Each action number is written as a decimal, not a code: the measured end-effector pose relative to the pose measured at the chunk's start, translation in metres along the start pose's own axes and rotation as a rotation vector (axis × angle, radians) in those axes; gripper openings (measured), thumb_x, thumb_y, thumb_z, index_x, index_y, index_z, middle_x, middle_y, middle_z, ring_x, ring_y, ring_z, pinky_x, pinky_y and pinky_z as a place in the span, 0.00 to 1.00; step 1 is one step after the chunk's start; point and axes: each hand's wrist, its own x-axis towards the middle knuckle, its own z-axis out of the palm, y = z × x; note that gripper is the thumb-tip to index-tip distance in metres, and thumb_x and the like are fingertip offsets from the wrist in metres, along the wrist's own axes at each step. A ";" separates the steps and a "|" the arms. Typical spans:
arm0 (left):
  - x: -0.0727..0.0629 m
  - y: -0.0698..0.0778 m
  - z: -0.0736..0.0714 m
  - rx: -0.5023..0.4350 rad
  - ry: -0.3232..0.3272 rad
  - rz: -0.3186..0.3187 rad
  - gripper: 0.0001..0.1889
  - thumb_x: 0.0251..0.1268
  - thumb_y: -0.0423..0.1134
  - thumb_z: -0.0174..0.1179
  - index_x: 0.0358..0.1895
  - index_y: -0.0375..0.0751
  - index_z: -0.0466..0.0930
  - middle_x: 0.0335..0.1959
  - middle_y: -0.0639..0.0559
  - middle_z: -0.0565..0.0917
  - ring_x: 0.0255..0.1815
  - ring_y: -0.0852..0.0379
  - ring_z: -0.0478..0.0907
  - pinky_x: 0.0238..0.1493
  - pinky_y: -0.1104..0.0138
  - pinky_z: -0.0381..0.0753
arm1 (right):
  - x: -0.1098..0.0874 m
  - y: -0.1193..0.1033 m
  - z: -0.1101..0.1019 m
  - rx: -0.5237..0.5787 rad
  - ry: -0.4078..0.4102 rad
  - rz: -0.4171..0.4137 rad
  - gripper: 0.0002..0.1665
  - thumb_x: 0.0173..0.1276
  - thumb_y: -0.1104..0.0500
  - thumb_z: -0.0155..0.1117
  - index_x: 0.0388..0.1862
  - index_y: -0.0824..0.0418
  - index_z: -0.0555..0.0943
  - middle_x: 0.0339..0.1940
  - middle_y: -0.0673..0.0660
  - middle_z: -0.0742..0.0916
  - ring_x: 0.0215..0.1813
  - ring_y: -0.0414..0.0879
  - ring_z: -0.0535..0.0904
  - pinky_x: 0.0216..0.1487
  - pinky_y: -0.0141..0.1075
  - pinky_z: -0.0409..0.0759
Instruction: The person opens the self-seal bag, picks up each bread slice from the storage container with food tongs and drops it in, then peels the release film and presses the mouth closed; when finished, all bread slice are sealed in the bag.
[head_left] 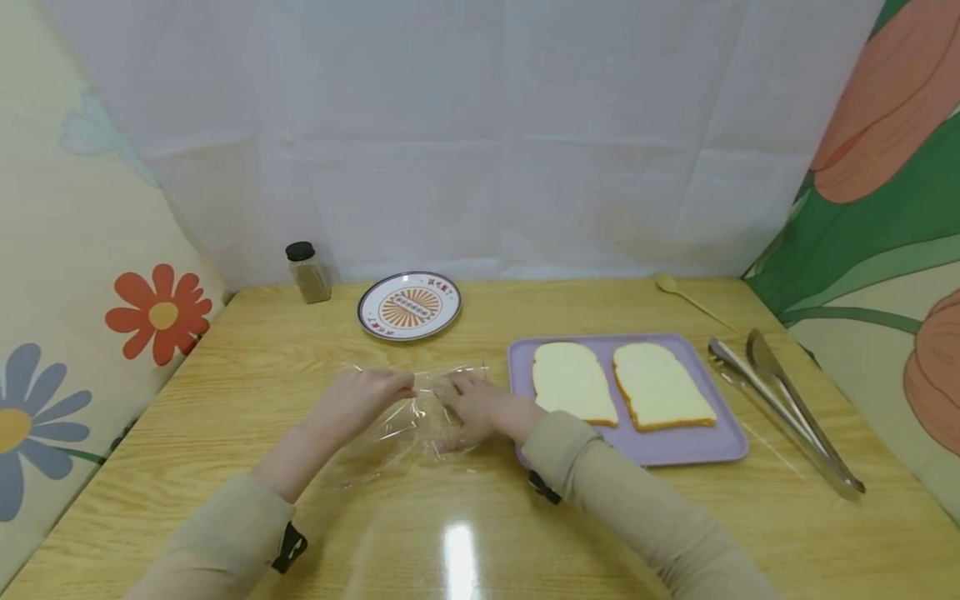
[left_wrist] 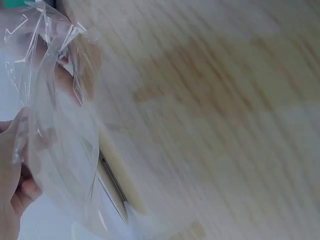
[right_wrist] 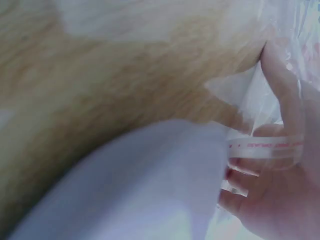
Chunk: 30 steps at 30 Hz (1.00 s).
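Note:
A clear plastic bag [head_left: 408,425] lies crinkled over the wooden table in front of me. My left hand [head_left: 366,394] pinches its edge between thumb and curled fingers; in the left wrist view the film [left_wrist: 62,145] hangs beside that hand [left_wrist: 12,175]. To its right, my right hand [head_left: 472,408] is spread with the fingers apart, the film around it. In the right wrist view, a clear strip with red print [right_wrist: 265,146] runs across the palm of the right hand [right_wrist: 280,185]. Just right of this hand is a purple tray [head_left: 637,454].
Two bread slices [head_left: 573,383] lie side by side on the tray. Metal tongs [head_left: 787,408] and a yellowish spoon [head_left: 667,283] lie at the right. Behind the hands are a patterned round plate [head_left: 409,306] and a black-capped spice jar [head_left: 308,273].

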 end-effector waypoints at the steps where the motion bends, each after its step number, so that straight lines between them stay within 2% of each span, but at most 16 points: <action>1: 0.000 0.000 -0.001 -0.009 -0.010 0.000 0.11 0.59 0.40 0.61 0.23 0.47 0.69 0.18 0.56 0.79 0.14 0.62 0.65 0.12 0.71 0.63 | 0.000 -0.001 -0.001 -0.008 0.002 0.001 0.53 0.59 0.29 0.57 0.76 0.50 0.52 0.77 0.60 0.55 0.77 0.56 0.49 0.77 0.49 0.48; 5: 0.000 0.000 -0.003 -0.106 -0.065 -0.049 0.08 0.60 0.36 0.61 0.25 0.45 0.72 0.20 0.54 0.81 0.16 0.64 0.72 0.17 0.72 0.72 | 0.002 -0.004 -0.002 -0.058 0.013 0.013 0.43 0.67 0.33 0.50 0.75 0.49 0.55 0.76 0.60 0.57 0.76 0.57 0.51 0.77 0.50 0.49; 7: 0.001 -0.001 -0.004 -0.176 -0.083 -0.084 0.06 0.57 0.32 0.63 0.27 0.41 0.75 0.22 0.53 0.82 0.21 0.62 0.77 0.23 0.71 0.78 | 0.004 -0.004 -0.001 -0.072 0.055 0.020 0.36 0.71 0.38 0.47 0.73 0.49 0.59 0.74 0.60 0.62 0.75 0.56 0.56 0.75 0.50 0.55; 11: 0.002 -0.005 -0.007 -0.269 -0.103 -0.142 0.08 0.47 0.27 0.68 0.29 0.36 0.78 0.23 0.50 0.81 0.25 0.58 0.77 0.28 0.67 0.81 | 0.008 -0.003 0.001 -0.074 0.143 0.030 0.30 0.69 0.39 0.51 0.65 0.51 0.70 0.67 0.59 0.71 0.70 0.54 0.63 0.72 0.49 0.63; 13: 0.002 -0.007 -0.009 -0.259 -0.100 -0.147 0.09 0.43 0.27 0.70 0.26 0.36 0.78 0.22 0.50 0.79 0.25 0.58 0.76 0.28 0.67 0.80 | 0.009 -0.003 0.002 -0.081 0.162 0.009 0.31 0.65 0.36 0.55 0.56 0.56 0.75 0.65 0.60 0.72 0.69 0.53 0.64 0.73 0.47 0.62; 17: -0.001 -0.012 -0.012 -0.150 -0.094 -0.168 0.12 0.41 0.33 0.73 0.18 0.44 0.75 0.18 0.56 0.76 0.23 0.59 0.72 0.27 0.65 0.75 | 0.008 -0.004 0.003 -0.102 0.165 -0.067 0.33 0.60 0.34 0.61 0.46 0.62 0.75 0.66 0.60 0.70 0.69 0.51 0.63 0.75 0.40 0.58; 19: -0.002 -0.014 -0.014 -0.134 -0.105 -0.193 0.13 0.42 0.35 0.73 0.17 0.46 0.74 0.17 0.58 0.76 0.23 0.60 0.72 0.26 0.65 0.73 | 0.007 -0.005 0.002 -0.081 0.143 -0.090 0.37 0.59 0.35 0.62 0.50 0.65 0.74 0.68 0.61 0.68 0.70 0.51 0.62 0.75 0.38 0.57; 21: -0.002 -0.016 -0.016 -0.159 -0.110 -0.202 0.12 0.45 0.35 0.72 0.18 0.46 0.74 0.17 0.58 0.77 0.22 0.61 0.72 0.25 0.65 0.74 | 0.006 -0.005 0.002 -0.055 0.111 -0.093 0.46 0.58 0.34 0.62 0.61 0.68 0.68 0.70 0.63 0.65 0.72 0.52 0.60 0.76 0.37 0.57; 24: -0.001 -0.018 -0.018 -0.229 -0.096 -0.183 0.11 0.49 0.32 0.69 0.21 0.44 0.75 0.18 0.57 0.78 0.21 0.63 0.72 0.23 0.67 0.74 | 0.005 -0.005 0.001 -0.037 0.069 -0.076 0.55 0.58 0.33 0.61 0.73 0.62 0.55 0.73 0.64 0.61 0.74 0.55 0.57 0.76 0.40 0.56; 26: 0.001 -0.019 -0.018 -0.262 -0.083 -0.150 0.09 0.50 0.29 0.68 0.23 0.43 0.76 0.19 0.57 0.78 0.22 0.64 0.72 0.24 0.68 0.74 | 0.005 -0.005 0.001 -0.065 0.061 -0.064 0.53 0.60 0.32 0.59 0.75 0.55 0.52 0.73 0.63 0.61 0.75 0.54 0.56 0.75 0.42 0.57; 28: 0.001 -0.019 -0.018 -0.283 -0.087 -0.133 0.09 0.51 0.28 0.67 0.23 0.43 0.77 0.20 0.57 0.79 0.23 0.64 0.73 0.25 0.69 0.76 | 0.006 -0.006 0.001 -0.117 0.072 -0.048 0.47 0.63 0.32 0.54 0.75 0.48 0.53 0.72 0.62 0.63 0.74 0.54 0.58 0.73 0.45 0.61; 30: 0.001 -0.020 -0.018 -0.295 -0.096 -0.115 0.08 0.51 0.28 0.67 0.24 0.44 0.78 0.21 0.57 0.80 0.24 0.65 0.74 0.26 0.69 0.77 | 0.007 -0.008 0.001 -0.129 0.110 -0.043 0.38 0.67 0.34 0.50 0.71 0.48 0.62 0.67 0.61 0.70 0.70 0.52 0.64 0.69 0.45 0.68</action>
